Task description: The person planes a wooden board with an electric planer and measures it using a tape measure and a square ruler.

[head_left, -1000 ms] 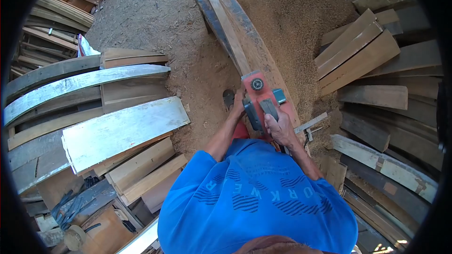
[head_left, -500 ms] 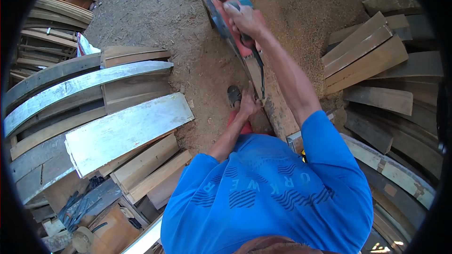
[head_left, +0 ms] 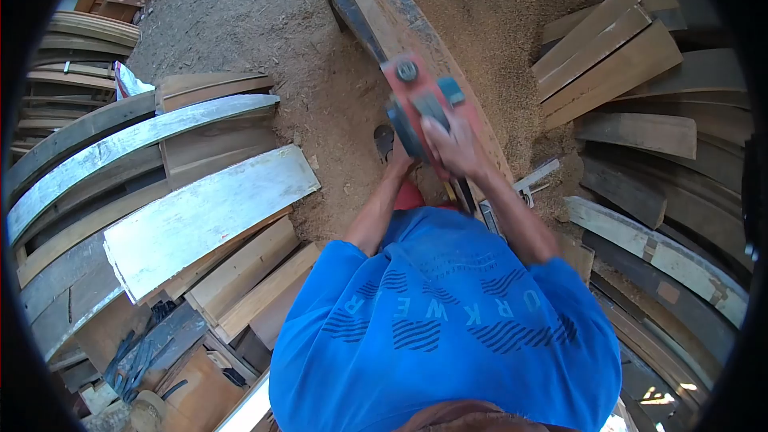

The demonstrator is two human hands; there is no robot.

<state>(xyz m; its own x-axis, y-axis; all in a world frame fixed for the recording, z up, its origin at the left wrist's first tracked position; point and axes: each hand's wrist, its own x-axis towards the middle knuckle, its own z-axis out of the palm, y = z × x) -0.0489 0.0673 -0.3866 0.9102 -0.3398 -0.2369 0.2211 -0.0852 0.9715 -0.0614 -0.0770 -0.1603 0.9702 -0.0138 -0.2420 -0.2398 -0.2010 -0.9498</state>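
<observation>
Forearms (head_left: 512, 208) converge forward, right hand (head_left: 454, 146) clamped on the red planer (head_left: 417, 93), left hand (head_left: 399, 162) beside it, grip unclear

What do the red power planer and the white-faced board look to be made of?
The power planer has a red body, painted metal or plastic; blur leaves it open. The white-faced board looks like painted wood: the white coating turns patchy near its end.

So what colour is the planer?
The electric planer is mostly red, with a teal side part, best seen in the head view.
</observation>
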